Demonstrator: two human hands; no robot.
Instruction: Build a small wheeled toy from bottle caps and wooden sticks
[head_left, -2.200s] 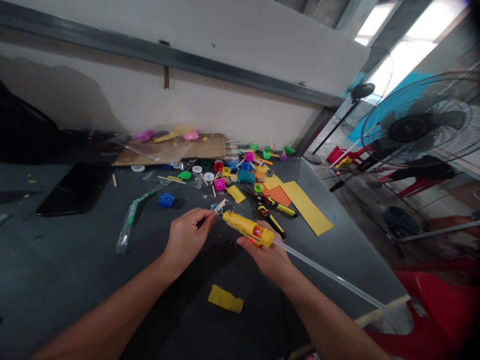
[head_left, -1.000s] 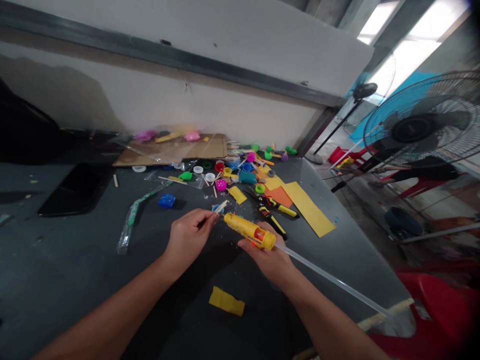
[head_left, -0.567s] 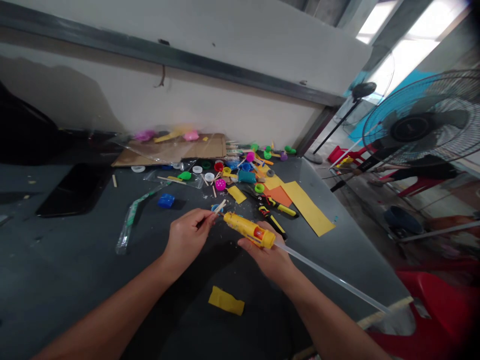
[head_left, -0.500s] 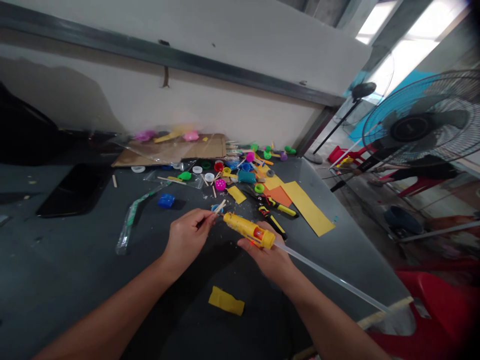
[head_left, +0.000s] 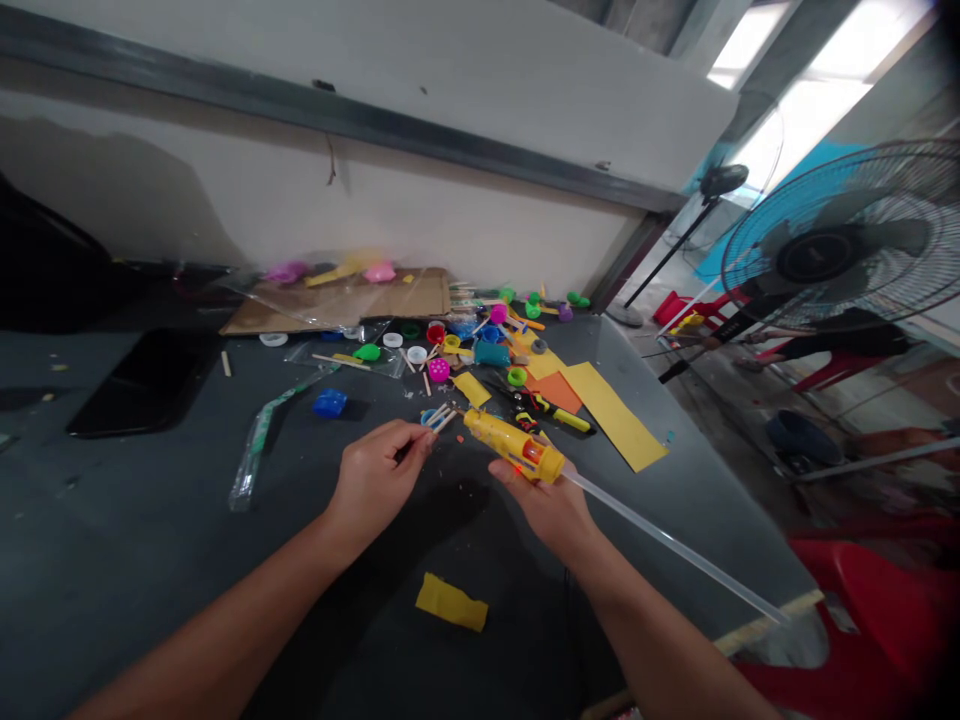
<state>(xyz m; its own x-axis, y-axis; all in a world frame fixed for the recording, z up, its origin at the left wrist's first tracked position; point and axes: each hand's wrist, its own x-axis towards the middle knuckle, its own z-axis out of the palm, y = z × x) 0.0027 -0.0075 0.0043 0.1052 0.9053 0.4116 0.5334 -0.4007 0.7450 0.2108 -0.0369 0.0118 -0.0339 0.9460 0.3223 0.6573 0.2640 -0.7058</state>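
Note:
My left hand (head_left: 381, 472) is closed in a pinch on small wooden sticks (head_left: 444, 417), whose tips point up and right. A blue bottle cap (head_left: 428, 416) shows just behind the fingertips; whether it touches the sticks I cannot tell. My right hand (head_left: 551, 508) is wrapped round a yellow hot glue gun (head_left: 501, 440), its nozzle a little right of the stick tips. From the gun's rear a long clear glue stick (head_left: 675, 543) runs out over my right forearm. Pliers (head_left: 559, 412) with yellow-black handles lie behind the gun, partly covered.
Bottle caps, balloons and sticks lie about the cardboard (head_left: 330, 303) at the back. Yellow paper (head_left: 619, 415) is on the right, a yellow scrap (head_left: 451, 602) in front, a phone (head_left: 142, 385) on the left. A fan (head_left: 817, 255) and red chair (head_left: 870, 610) stand right of the table.
The glue gun and my right hand have moved slightly right, and the nozzle has drawn away from the sticks. My left hand has barely moved.

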